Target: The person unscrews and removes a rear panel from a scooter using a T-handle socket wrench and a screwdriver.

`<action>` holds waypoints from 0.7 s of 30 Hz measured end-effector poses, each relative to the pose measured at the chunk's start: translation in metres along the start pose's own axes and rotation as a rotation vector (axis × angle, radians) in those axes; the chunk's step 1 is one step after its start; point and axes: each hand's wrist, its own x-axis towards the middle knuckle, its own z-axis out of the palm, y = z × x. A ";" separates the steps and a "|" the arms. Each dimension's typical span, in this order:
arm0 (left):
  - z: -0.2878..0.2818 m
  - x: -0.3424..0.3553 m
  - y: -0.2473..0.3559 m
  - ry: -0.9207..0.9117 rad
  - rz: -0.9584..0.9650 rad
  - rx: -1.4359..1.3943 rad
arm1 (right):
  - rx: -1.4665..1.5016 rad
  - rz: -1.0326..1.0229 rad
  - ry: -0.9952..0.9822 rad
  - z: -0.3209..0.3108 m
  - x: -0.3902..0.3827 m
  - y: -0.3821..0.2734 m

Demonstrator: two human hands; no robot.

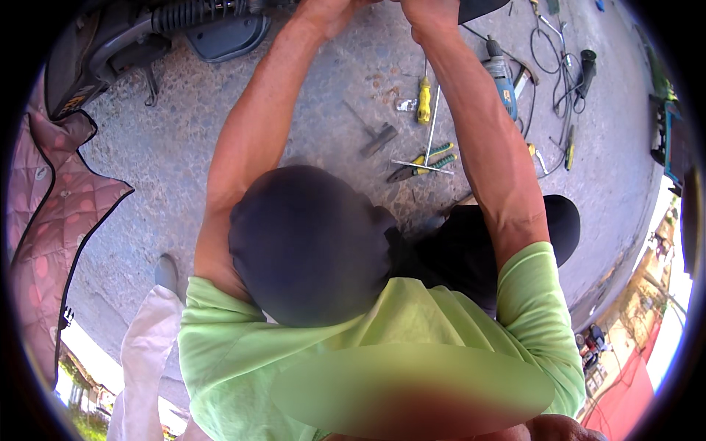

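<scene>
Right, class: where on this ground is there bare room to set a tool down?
Bare ground lies between the pink quilted cover and the left forearm; a smaller patch between that forearm and the hammer. Crowded: around the pliers, drill and cables.

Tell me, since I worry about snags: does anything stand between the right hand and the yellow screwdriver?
Nothing visible does: only ground shows between the right hand, cut off by the picture's upper edge, and the yellow screwdriver. The metal T-bar lies to its right.
</scene>
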 end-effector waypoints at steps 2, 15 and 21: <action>0.000 0.001 -0.002 0.019 0.019 0.021 | -0.134 -0.068 -0.127 -0.006 -0.006 -0.005; 0.004 -0.004 0.008 -0.036 -0.048 0.065 | -1.352 0.390 -0.579 -0.099 -0.142 0.097; -0.004 -0.005 0.008 -0.053 -0.039 0.072 | -1.395 0.429 -0.767 -0.091 -0.163 0.107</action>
